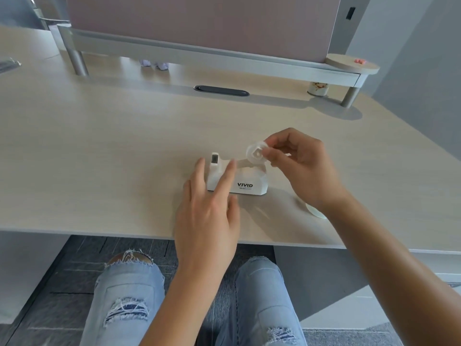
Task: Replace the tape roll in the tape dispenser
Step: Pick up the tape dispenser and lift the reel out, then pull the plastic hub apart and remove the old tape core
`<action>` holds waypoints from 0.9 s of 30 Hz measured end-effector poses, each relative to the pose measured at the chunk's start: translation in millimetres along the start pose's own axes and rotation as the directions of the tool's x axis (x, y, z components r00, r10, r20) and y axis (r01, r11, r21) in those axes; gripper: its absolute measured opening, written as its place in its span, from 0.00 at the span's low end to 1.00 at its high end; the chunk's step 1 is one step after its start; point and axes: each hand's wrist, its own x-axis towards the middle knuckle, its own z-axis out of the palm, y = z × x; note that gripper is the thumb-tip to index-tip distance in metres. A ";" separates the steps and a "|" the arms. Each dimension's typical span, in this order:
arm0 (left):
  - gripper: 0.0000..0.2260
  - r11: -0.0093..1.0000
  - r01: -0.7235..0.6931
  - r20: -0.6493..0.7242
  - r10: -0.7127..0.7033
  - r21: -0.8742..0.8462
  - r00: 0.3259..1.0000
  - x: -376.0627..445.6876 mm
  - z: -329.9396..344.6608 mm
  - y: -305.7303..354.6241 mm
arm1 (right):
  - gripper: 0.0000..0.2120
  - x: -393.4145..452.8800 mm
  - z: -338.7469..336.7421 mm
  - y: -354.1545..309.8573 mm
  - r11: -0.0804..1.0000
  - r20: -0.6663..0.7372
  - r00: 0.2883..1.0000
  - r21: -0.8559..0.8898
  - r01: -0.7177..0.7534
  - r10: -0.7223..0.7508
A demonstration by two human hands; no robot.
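A white tape dispenser (pixel 245 182) marked VIVID stands on the light wooden desk (pixel 99 151), its cutter end to the left. My left hand (pixel 209 208) rests against the dispenser's near left side, fingers spread over it. My right hand (pixel 299 163) pinches a whitish tape roll (pixel 255 153) with a white hub, held just above the dispenser's right end. A strip of tape seems to run from the roll toward the cutter. A second clear roll (pixel 315 211) lies flat on the desk, partly hidden under my right wrist.
A raised shelf (pixel 199 58) on grey legs with a pink panel behind it spans the back of the desk. A dark cable slot (pixel 221 90) sits below it, and a small jar (pixel 318 88) stands at the back right. The desk's near edge runs just above my knees.
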 end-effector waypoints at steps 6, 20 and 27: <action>0.17 0.884 -0.108 -0.285 -0.029 -0.454 0.958 3.0 -4.9 25.9 | 0.04 -21.3 -17.2 -10.8 0.953 -0.072 0.990 0.288 -0.098 0.123; 0.03 0.245 0.414 0.377 -0.187 -0.877 0.907 -9.5 3.0 109.9 | 0.06 -90.2 -79.1 -13.4 0.929 -0.124 0.963 0.317 -0.190 0.239; 0.03 0.177 0.480 0.441 -0.221 -0.859 0.870 -15.9 10.0 114.5 | 0.12 -101.7 -83.8 -10.1 0.911 -0.130 0.955 0.357 -0.206 0.267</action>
